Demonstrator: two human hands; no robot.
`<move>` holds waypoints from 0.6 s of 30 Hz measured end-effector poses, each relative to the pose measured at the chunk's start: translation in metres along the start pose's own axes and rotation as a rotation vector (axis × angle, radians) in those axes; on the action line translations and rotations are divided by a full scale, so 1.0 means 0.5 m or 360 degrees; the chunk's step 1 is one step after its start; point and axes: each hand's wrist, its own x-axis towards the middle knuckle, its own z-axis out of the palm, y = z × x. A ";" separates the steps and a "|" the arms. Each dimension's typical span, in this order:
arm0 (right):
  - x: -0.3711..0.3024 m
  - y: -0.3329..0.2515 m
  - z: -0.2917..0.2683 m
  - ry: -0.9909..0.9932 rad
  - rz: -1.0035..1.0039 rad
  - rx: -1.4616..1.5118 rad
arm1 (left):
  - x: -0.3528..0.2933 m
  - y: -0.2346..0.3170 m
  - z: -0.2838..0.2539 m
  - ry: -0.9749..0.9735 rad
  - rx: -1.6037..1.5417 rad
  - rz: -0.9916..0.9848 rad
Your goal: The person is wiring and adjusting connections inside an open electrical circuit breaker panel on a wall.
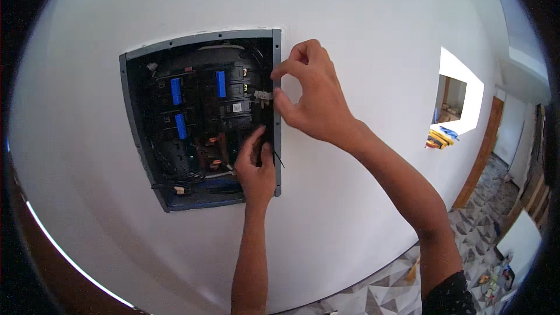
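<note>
As an electrical panel (pixel 195 39) sits recessed in a white wall between nine and ten o'clock in the head view, a left hand (pixel 256 176) reaches inside at its five o'clock, thumb and index narrowly parted, any grip impossible to tell. Fingertips apart, a right hand (pixel 318 96) curls by the rim at two o'clock; a black wire (pixel 280 159) pokes out at four.
</note>
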 end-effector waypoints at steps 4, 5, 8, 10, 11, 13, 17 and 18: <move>-0.002 -0.041 0.027 -0.0160 0.0031 -0.0222 | 0.002 0.010 -0.013 0.0041 0.0047 -0.0045; -0.004 -0.040 0.033 -0.0160 0.0036 -0.0210 | 0.000 0.009 -0.009 0.0041 0.0006 -0.0072; -0.009 -0.034 0.060 -0.0184 -0.0035 -0.0622 | 0.003 0.000 -0.003 0.0029 -0.0035 -0.0089; -0.011 -0.031 0.073 -0.0129 -0.0021 -0.0791 | 0.003 0.009 -0.002 0.0052 -0.0060 -0.0089; -0.011 -0.033 0.077 -0.0133 -0.0030 -0.0780 | 0.003 0.004 -0.005 0.0037 -0.0065 -0.0049; -0.010 -0.036 0.081 -0.0053 -0.0027 -0.0737 | 0.004 -0.003 -0.009 0.0034 -0.0070 -0.0011; -0.007 -0.033 0.065 -0.0079 0.0084 -0.0584 | 0.005 -0.015 -0.012 0.0052 -0.0050 -0.0039; -0.008 -0.032 0.064 -0.0087 0.0073 -0.0575 | 0.005 -0.018 -0.012 0.0046 -0.0046 -0.0051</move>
